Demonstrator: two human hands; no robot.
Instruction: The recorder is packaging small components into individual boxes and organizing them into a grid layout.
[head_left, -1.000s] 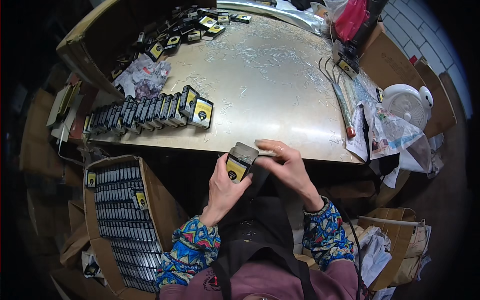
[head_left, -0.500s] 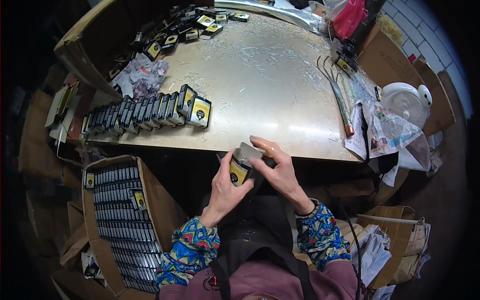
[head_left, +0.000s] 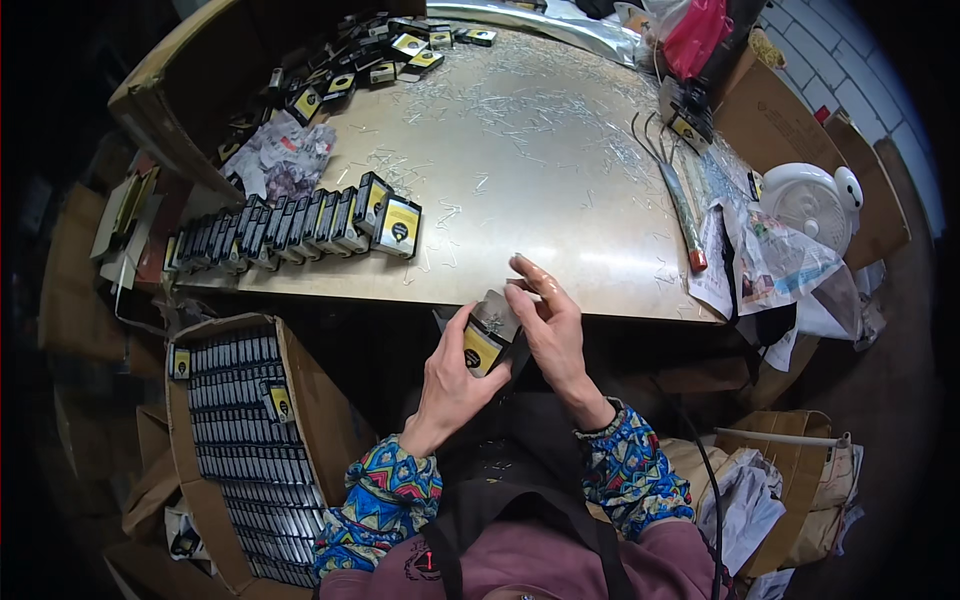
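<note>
fingers and thumb of the left hand [head_left: 452, 385] grip a small black and yellow box [head_left: 481, 352] by its two sides, near the centre of the frame, its yellow face toward the camera. its grey flap [head_left: 499, 311] stands open at the top, and thin metal bits show at the mouth. the right hand [head_left: 557, 345] is just to the right of it, index finger stretched out and thumb held apart from it, the thumb tip close by the flap; whether it touches, i cannot tell. both forearms wear patterned blue sleeves [head_left: 635, 465]. behind the hands spreads a pale table [head_left: 500, 225], strewn with loose bits of wire [head_left: 500, 105] toward the top of the frame. at left of centre, a row of similar boxes [head_left: 310, 225] stands on edge along the table's front, with crumpled paper [head_left: 285, 155] behind it and a jumbled heap of boxes [head_left: 425, 60] at upper left. lower left, an open carton [head_left: 325, 420] holds packed rows of boxes [head_left: 240, 430]. at right lie a pronged tool [head_left: 680, 215] and a white fan [head_left: 808, 205].
</note>
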